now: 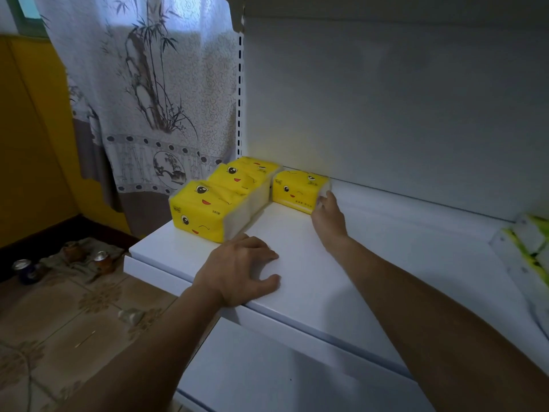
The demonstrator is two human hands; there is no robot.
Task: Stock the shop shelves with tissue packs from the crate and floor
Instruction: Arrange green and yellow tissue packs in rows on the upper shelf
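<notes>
White shelf [386, 263]: three yellow tissue packs [219, 200] in a row at the left end; fourth yellow pack [297, 188] against the back panel. Right hand [328, 218]: fingers on the fourth pack's right end, grip cannot be told. Left hand [240, 269]: palm down on the shelf front, holding nothing.

glossy plastic tissue packs [202, 208] — smooth matt shelf [326, 281]

Right hand [329, 217] against yellow tissue pack [295, 189], left hand [241, 270] on shelf [401, 233]

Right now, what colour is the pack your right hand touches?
Pack: yellow, cartoon face; head view.
</notes>
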